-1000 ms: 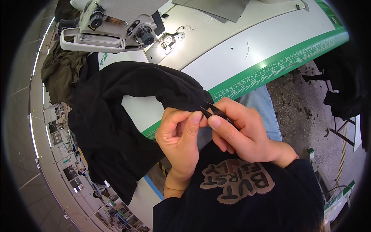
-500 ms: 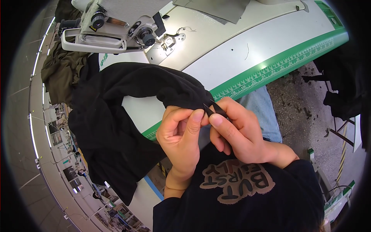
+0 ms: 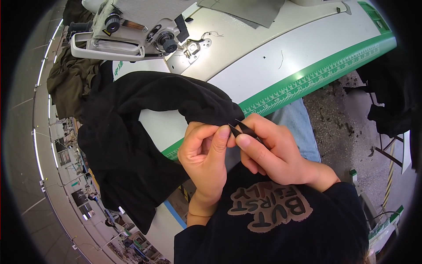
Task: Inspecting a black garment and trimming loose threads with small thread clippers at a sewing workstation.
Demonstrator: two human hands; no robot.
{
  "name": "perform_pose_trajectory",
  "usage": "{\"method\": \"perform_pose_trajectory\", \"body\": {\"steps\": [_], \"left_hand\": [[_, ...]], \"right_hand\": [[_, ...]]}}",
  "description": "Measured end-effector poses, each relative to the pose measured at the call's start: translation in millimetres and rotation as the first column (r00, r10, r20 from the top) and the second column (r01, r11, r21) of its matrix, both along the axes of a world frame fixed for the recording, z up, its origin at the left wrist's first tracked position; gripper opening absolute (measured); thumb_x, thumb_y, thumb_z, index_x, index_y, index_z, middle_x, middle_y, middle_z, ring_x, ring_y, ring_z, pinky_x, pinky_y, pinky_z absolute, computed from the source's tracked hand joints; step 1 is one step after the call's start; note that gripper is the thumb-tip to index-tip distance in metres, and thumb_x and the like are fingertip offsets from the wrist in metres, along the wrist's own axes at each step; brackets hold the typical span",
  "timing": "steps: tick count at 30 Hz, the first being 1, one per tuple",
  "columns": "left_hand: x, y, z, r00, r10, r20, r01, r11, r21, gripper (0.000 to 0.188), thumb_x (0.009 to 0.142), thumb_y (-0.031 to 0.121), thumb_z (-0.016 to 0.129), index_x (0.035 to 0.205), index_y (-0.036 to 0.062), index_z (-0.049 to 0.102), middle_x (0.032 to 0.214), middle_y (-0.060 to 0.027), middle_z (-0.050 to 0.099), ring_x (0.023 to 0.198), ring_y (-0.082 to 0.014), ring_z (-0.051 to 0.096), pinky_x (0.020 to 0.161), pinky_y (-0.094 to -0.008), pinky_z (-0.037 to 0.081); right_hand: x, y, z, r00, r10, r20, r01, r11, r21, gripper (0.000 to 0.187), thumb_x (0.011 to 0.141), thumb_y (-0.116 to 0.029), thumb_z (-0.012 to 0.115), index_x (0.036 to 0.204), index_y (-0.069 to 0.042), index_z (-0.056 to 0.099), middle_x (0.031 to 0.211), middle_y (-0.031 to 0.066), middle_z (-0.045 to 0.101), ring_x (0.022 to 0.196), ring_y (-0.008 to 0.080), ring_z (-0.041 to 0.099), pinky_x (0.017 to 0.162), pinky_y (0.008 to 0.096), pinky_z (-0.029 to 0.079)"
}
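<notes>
A black garment [image 3: 132, 94] lies over the near edge of the sewing table, one tube-like part of it stretching to my hands. My left hand [image 3: 204, 147] is closed, thumb and forefinger pinching the garment's end; the exact bit of cloth between them is hidden. Close beside it, my right hand [image 3: 274, 149] grips black pointed tweezers [image 3: 246, 131] between thumb and fingers. Their two tips are a little apart and point at the cloth by my left thumb. Whether they touch a thread there is too small to tell.
A sewing machine [image 3: 127, 37] stands at the back left, its lamp lighting the needle plate [image 3: 193, 47]. A green ruler strip [image 3: 307, 77] edges the table. Grey cloth pieces [image 3: 250, 11] lie at the back. An olive garment [image 3: 68, 83] hangs at the left.
The tweezers have shifted slightly left and down, with their tips closer to my left thumb. My left hand and the garment have hardly moved.
</notes>
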State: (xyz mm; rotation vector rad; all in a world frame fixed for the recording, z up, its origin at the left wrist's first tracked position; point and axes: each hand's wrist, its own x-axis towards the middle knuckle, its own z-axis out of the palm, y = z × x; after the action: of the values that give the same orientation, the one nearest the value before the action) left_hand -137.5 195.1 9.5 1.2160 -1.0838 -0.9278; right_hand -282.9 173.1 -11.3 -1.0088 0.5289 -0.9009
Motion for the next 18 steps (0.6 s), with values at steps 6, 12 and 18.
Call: {"method": "perform_pose_trajectory", "body": {"steps": [6, 12, 18], "left_hand": [[-0.1, 0.3, -2.6, 1.0, 0.006, 0.03, -0.006, 1.0, -0.015, 0.006, 0.088, -0.007, 0.066, 0.091, -0.0034, 0.062, 0.084, -0.0038, 0.054, 0.073, -0.0098, 0.061, 0.067, -0.0209, 0.048], [-1.6, -1.0, -4.0, 0.998, 0.038, 0.052, -0.037, 0.999, -0.02, 0.007, 0.086, -0.007, 0.068, 0.089, -0.003, 0.063, 0.083, -0.0029, 0.055, 0.07, -0.0072, 0.058, 0.064, -0.0188, 0.045], [7.4, 0.3, -12.4, 0.984, 0.067, 0.166, -0.062, 0.998, -0.033, 0.009, 0.084, -0.005, 0.071, 0.088, -0.0024, 0.064, 0.083, -0.0014, 0.055, 0.067, -0.0043, 0.049, 0.06, -0.0166, 0.037]], "right_hand": [[-0.1, 0.5, 1.7, 1.0, 0.003, 0.001, -0.003, 0.999, 0.049, 0.018, 0.104, -0.017, 0.042, 0.103, -0.002, 0.052, 0.058, 0.0005, 0.05, 0.045, 0.0038, 0.039, 0.044, 0.0193, 0.03], [3.8, 0.9, 1.6, 0.999, -0.032, 0.028, 0.03, 0.997, 0.077, 0.018, 0.104, -0.017, 0.04, 0.102, -0.002, 0.051, 0.057, 0.0009, 0.049, 0.044, 0.0041, 0.038, 0.044, 0.0191, 0.03], [8.3, -3.0, -3.7, 0.836, -0.421, 0.353, 0.33, 0.899, 0.288, 0.01, 0.1, -0.011, 0.049, 0.103, -0.002, 0.053, 0.063, 0.0014, 0.054, 0.045, 0.0045, 0.04, 0.044, 0.0188, 0.031]]}}
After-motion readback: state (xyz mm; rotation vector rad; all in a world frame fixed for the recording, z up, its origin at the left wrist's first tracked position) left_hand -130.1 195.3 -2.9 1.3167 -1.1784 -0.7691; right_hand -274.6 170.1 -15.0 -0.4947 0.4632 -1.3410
